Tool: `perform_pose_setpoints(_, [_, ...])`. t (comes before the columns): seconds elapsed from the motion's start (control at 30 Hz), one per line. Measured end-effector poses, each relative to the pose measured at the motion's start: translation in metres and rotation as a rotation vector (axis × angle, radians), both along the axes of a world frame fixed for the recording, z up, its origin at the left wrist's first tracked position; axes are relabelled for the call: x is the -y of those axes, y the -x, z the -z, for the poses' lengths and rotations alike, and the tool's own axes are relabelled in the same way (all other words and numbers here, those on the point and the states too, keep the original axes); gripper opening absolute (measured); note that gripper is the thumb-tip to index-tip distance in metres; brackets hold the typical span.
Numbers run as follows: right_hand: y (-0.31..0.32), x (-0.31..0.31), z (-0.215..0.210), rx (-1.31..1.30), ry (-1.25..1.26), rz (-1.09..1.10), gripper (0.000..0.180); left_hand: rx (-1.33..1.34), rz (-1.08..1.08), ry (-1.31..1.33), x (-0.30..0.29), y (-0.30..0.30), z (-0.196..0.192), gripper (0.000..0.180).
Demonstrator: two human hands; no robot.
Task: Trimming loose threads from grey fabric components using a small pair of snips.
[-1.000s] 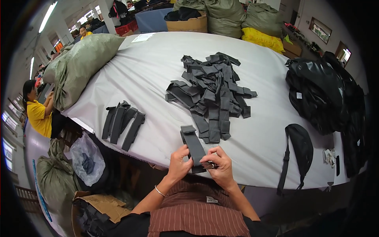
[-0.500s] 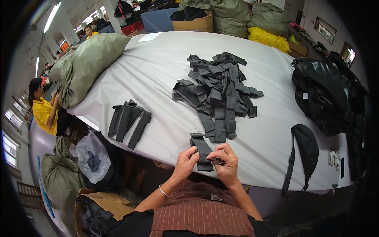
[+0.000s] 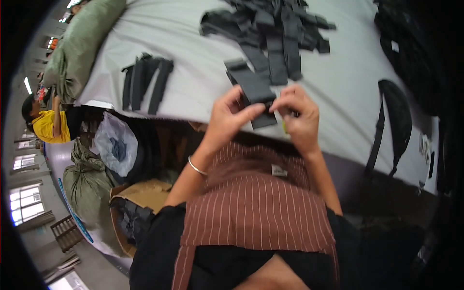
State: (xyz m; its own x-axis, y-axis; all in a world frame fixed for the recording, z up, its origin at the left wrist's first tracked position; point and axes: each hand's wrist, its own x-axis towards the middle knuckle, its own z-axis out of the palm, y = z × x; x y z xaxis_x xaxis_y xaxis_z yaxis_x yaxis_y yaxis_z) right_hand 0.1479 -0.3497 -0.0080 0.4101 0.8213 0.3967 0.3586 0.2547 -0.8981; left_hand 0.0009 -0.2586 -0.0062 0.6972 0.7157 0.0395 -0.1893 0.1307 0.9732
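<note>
A dark grey fabric strip (image 3: 256, 89) is held in front of me at the table's near edge. My left hand (image 3: 228, 116) grips its left side, with the thumb laid across the lower part. At the strip's right edge, the fingertips of my right hand (image 3: 302, 116) are bent in close. A small dark tool like thread snips is mostly hidden in that hand, and a yellow-green bit (image 3: 285, 126) shows below the fingers. Beyond the strip lies a loose heap of similar strips (image 3: 275, 43). Several more strips (image 3: 144, 82) lie side by side to the left.
The pale cloth-covered table (image 3: 188, 89) carries a black waist bag (image 3: 398, 121) and a black pile (image 3: 411, 58) at right. A green sack (image 3: 89, 43) rests at far left. Below stand a plastic-lined bin (image 3: 116, 145), another sack (image 3: 89, 188) and a carton (image 3: 150, 193). A person in yellow (image 3: 50, 123) is at left.
The view has tipped downward, so the table sits higher in it. My left thumb now reaches across the strip, and my right hand has shifted to the strip's right edge.
</note>
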Motion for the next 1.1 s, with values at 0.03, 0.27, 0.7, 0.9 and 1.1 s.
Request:
perform_pose_setpoints(0.03, [-0.005,-0.008,-0.001,-0.067,-0.046,0.005,0.023,-0.009,0.014,0.048,-0.01,-0.003,0.0,0.027])
perform_pose_setpoints(0.27, [-0.013,0.006,0.02,-0.248,0.081,0.092,0.018,-0.024,-0.012,0.031,-0.009,0.001,0.025,0.025])
perform_pose_setpoints(0.7, [-0.004,0.004,0.026,-0.175,0.2,0.083,0.016,-0.011,-0.059,0.003,-0.001,0.0,0.025,0.027])
perform_pose_setpoints(0.9, [-0.001,-0.002,0.024,-0.015,0.069,0.175,0.015,-0.021,-0.026,-0.006,-0.002,-0.001,0.03,0.023])
perform_pose_setpoints(1.1, [-0.008,0.001,0.024,0.12,0.132,0.171,0.014,0.001,-0.003,-0.032,-0.002,-0.002,0.029,0.019])
